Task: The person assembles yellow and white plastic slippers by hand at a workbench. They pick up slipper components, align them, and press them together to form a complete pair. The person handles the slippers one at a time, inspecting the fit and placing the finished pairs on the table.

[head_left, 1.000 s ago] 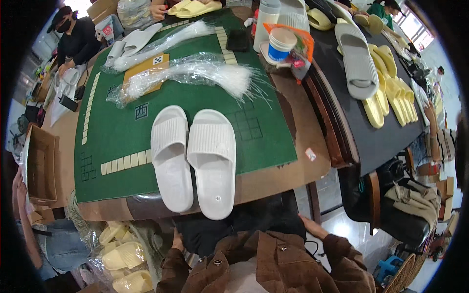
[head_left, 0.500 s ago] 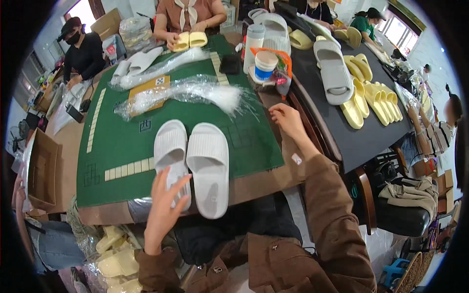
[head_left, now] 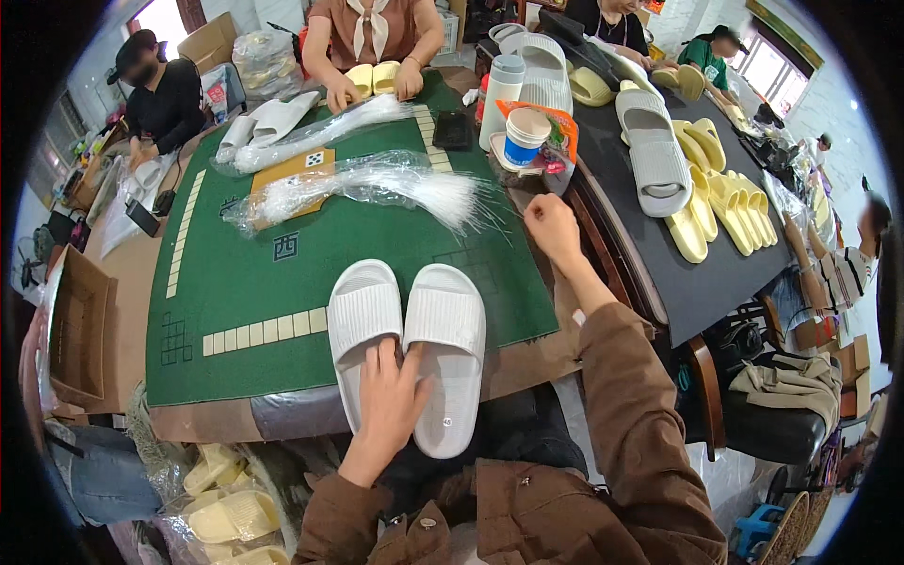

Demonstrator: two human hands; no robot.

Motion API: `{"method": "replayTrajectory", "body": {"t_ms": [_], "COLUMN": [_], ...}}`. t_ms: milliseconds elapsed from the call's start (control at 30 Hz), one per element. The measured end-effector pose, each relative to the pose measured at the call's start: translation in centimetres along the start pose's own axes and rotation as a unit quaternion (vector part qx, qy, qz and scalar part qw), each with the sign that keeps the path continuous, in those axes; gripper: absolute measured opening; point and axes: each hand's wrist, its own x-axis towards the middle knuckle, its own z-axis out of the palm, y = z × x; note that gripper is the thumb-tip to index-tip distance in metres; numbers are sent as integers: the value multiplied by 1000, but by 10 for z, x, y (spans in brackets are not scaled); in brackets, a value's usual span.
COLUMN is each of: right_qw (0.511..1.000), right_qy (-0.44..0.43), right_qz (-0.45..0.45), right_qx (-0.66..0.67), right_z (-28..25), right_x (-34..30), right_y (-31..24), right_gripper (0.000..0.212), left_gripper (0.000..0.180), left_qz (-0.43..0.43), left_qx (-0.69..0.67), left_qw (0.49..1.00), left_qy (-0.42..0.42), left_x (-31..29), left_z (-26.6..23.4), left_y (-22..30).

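Note:
A pair of light grey slippers (head_left: pixel 446 330) lies side by side at the near edge of the green mat (head_left: pixel 377 247), toes pointing away from me. My left hand (head_left: pixel 388 400) reaches into their openings, fingertips tucked under the straps and gripping around the inner sides where the two meet. At the mat's right edge, my right hand (head_left: pixel 554 229) is closed with curled fingers; whatever they may hold is hidden. Just left of that hand spread the loose ends of a bundle of thin white plastic strands (head_left: pixel 377 188), partly wrapped in clear film.
A second strand bundle (head_left: pixel 339 132) lies farther back. A white tub with a blue band (head_left: pixel 525 137) and a bottle (head_left: pixel 504 89) stand at the back right. Grey and yellow slippers (head_left: pixel 697 221) cover the dark table (head_left: pixel 626 254). Co-workers sit around; a cardboard box (head_left: pixel 80 330) stands left.
My left hand has moved right and its fingers have gone into the slippers' openings. The pair has shifted right and toward me. My right hand has curled more tightly near the same spot.

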Motion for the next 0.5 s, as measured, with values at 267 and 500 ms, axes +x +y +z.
{"method": "replayTrajectory", "body": {"t_ms": [267, 500], "right_qw": [819, 834], "right_qy": [181, 140], "right_qz": [156, -131], "right_qx": [522, 518], "right_z": [-140, -218], "right_x": [-39, -97], "right_y": [-56, -137], "right_gripper": [26, 29], "left_gripper": [50, 44], "left_qz": [21, 3], "left_qx": [-11, -87], "left_qw": [1000, 994], "left_qy": [19, 66], "left_x": [-3, -24], "left_z": [2, -11], "left_y": [-7, -3]}}
